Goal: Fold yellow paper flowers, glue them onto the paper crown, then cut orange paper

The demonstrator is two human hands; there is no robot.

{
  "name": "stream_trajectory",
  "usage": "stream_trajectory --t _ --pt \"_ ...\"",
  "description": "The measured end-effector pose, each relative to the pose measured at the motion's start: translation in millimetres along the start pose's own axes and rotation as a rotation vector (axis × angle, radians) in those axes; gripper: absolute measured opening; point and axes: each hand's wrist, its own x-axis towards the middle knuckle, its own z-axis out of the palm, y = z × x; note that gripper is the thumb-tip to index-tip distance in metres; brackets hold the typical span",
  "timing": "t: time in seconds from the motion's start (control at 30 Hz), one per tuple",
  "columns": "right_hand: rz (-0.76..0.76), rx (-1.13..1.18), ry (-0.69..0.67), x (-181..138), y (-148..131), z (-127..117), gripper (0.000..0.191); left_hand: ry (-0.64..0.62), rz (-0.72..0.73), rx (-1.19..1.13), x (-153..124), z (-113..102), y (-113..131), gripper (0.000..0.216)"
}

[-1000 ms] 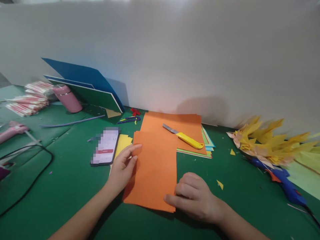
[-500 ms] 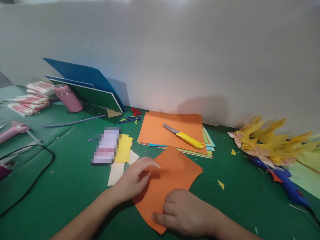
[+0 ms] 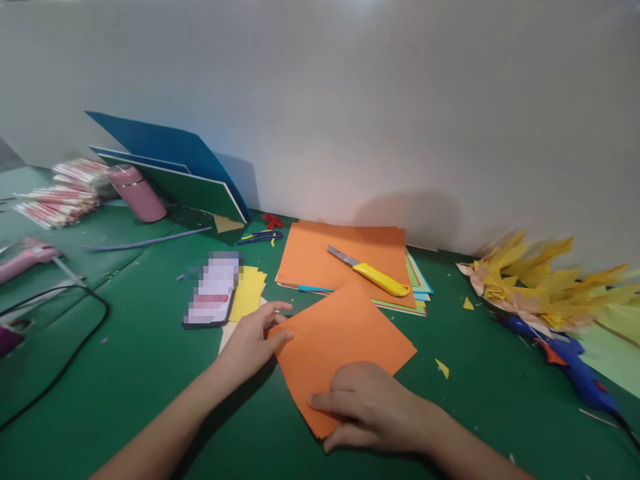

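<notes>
A squarish sheet of orange paper [image 3: 345, 327], more than one layer at its lower corner, lies turned like a diamond in front of me. My left hand [image 3: 255, 337] is at its left corner, the thumb over the paper and the curved fingers by the edge. My right hand [image 3: 365, 407] grips the near corner, index finger stretched along the top and thumb at the lower edge. Beyond the far corner, a yellow utility knife [image 3: 377, 277], blade out, rests on a stack of coloured paper [image 3: 310, 250] with orange on top.
Left of the sheet lie a phone [image 3: 213, 290] with a blurred screen and yellow paper pieces [image 3: 249, 293]. Farther left are a pink bottle [image 3: 137, 193], a pink glue gun [image 3: 30, 257] and its black cable. A blue glue gun [image 3: 575, 373] and yellow paper crown [image 3: 540, 280] lie right.
The orange sheet has flattened out and turned slightly, its right corner farther right. My left hand has shifted left to its corner, and my right thumb has come out to the lower edge.
</notes>
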Motion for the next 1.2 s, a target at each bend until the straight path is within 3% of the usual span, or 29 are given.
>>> stream_trajectory --t 0.17,0.47,0.67,1.2 --pt "0.042 0.124 -0.079 0.8 4.9 -7.3 0.043 0.037 0.009 0.030 -0.1 1.4 -0.3 0.025" --pt "0.104 0.182 -0.092 2.1 7.3 -7.4 0.042 0.055 0.023 0.067 -0.3 1.3 1.6 0.022" --pt "0.151 0.509 -0.010 1.0 8.2 -12.0 0.028 0.036 0.016 0.050 -0.6 1.2 -1.2 0.025" --pt "0.476 1.096 0.066 2.6 18.6 -17.0 0.032 0.004 0.057 0.045 -0.9 1.6 0.1 0.026"
